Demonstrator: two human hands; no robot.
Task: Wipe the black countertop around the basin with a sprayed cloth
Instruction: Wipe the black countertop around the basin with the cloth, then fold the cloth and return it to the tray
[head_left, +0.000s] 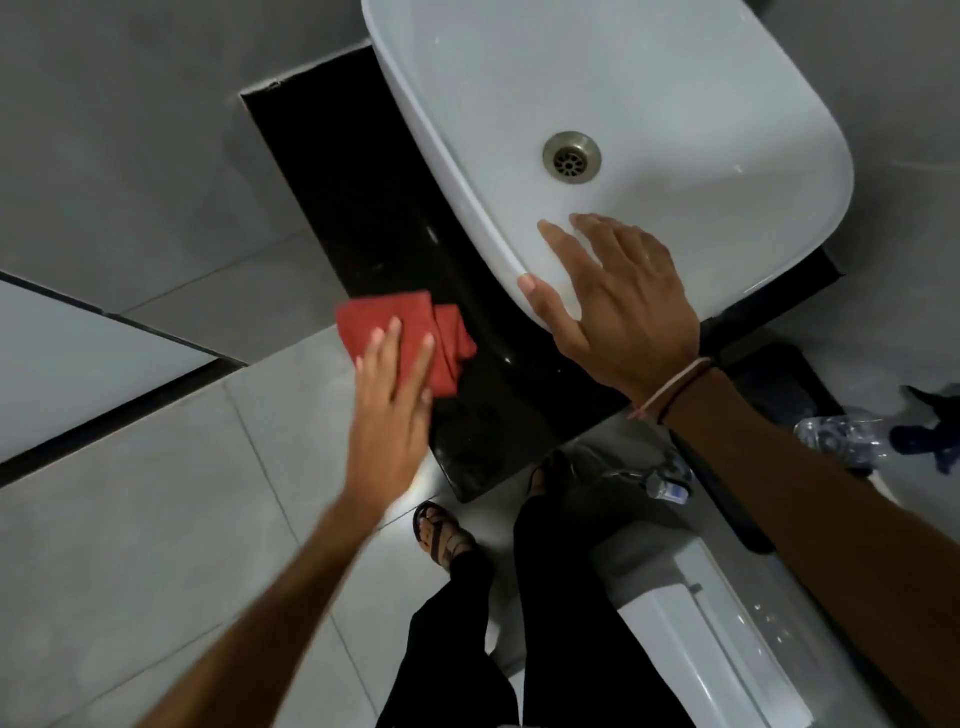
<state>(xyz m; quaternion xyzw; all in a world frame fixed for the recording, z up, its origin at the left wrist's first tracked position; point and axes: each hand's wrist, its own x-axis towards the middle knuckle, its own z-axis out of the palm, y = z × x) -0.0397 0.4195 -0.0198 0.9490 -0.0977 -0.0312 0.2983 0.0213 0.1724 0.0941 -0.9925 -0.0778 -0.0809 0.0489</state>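
A white basin (649, 93) with a metal drain (572, 157) sits on a glossy black countertop (363, 208). My left hand (389, 410) lies flat on a folded red cloth (402, 340), pressing it onto the counter's left front edge. My right hand (618, 306) rests with fingers spread on the basin's near rim and holds nothing. A thin band circles that wrist.
Grey wall tiles (130, 130) border the counter on the left. Below lie pale floor tiles (156, 519), my sandalled feet (441, 535) and a white toilet cistern (701, 623). A clear plastic bottle (841, 439) lies at the right, a smaller one (670, 488) under the counter.
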